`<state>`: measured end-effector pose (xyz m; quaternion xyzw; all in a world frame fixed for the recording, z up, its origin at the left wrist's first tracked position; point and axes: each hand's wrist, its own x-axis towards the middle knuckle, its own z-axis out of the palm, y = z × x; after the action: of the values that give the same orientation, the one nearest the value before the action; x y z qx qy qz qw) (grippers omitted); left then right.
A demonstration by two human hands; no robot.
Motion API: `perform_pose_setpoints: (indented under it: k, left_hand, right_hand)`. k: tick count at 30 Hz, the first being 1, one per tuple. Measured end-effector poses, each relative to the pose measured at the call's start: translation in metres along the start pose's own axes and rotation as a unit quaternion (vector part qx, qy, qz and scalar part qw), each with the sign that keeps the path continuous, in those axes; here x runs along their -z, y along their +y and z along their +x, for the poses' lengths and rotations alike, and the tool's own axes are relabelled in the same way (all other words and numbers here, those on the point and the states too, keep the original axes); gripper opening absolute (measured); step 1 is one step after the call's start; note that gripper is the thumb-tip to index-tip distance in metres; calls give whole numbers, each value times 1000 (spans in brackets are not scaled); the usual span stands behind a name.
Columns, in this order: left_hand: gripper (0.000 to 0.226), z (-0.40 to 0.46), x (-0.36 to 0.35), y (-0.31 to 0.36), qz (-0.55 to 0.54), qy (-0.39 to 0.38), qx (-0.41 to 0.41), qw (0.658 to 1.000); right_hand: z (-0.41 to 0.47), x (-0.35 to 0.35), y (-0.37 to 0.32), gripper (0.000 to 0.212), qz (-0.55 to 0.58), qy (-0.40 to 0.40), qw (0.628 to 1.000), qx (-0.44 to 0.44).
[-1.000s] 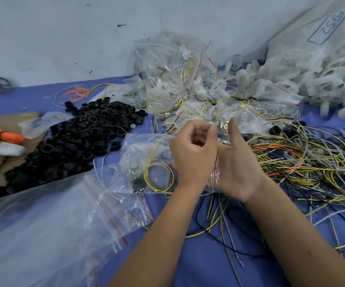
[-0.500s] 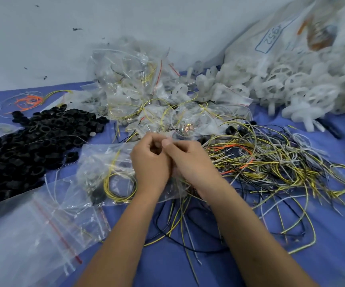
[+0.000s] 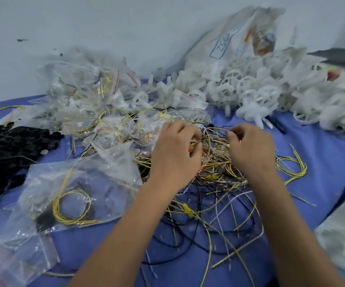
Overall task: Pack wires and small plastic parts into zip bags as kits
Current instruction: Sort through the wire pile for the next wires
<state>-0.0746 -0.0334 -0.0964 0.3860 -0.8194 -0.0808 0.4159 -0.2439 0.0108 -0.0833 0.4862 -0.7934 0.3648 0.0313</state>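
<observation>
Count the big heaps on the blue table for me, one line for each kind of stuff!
Heap of black plastic rings: 1
Heap of white plastic wheels: 1
Heap of filled zip bags: 1
Tangle of loose wires: 1
Total: 4 heaps

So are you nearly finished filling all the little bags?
Not nearly. Done: a heap of filled zip bags at the back, one more lying near the left arm. In hand: the left hand and right hand pick through loose wires. Left: big piles of black rings and white plastic parts.
</observation>
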Motion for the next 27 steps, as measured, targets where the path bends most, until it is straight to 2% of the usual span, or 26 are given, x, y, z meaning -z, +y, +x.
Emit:
perform_pose_setpoints:
  k: [2, 4, 6, 10, 12, 14, 15, 17, 19, 23, 25, 27]
  left_hand:
    - [13, 16, -16, 13, -13, -26, -22, 999]
    - [19, 27, -30, 21, -30, -60, -22, 998]
    - [24, 36, -42, 24, -64, -105, -16, 992]
    - [29, 38, -57, 18, -131, -186, -10, 974]
    - [36, 31, -68, 14, -112, -236, -7, 965]
    - [44, 20, -80, 9, 16, -282, -20, 959]
    - [49, 15, -85, 7, 70, -284, -31, 956]
    - [53, 10, -89, 5, 92, -268, -46, 958]
    - [55, 10, -90, 4, 81, -262, -45, 961]
    - [55, 10, -90, 3, 81, -266, -37, 960]
    - [55, 9, -90, 4, 78, -269, -36, 959]
    - [55, 10, -90, 3, 71, -268, -33, 960]
  right_hand:
    - [-3, -8, 2, 22, -31, -88, 995, 27]
    - [-11, -21, -4, 18, -77, -174, 978, 89]
    - [-17, -24, -7, 19, -87, -207, 964, 144]
    - [-5, 1, 12, 16, 79, -254, 961, 78]
    - [5, 9, 26, 19, 88, -234, 967, 56]
    - [18, 10, 42, 21, 69, -148, 986, 23]
    - [25, 11, 52, 20, 43, -93, 995, -2]
    - [39, 11, 73, 19, -8, -26, 998, -57]
    - [52, 6, 86, 18, -63, -40, 994, -86]
    - [66, -11, 83, 33, -124, -96, 984, -80]
    - [70, -16, 80, 31, -149, -104, 981, -72]
    - [72, -18, 80, 24, -129, -98, 983, -82]
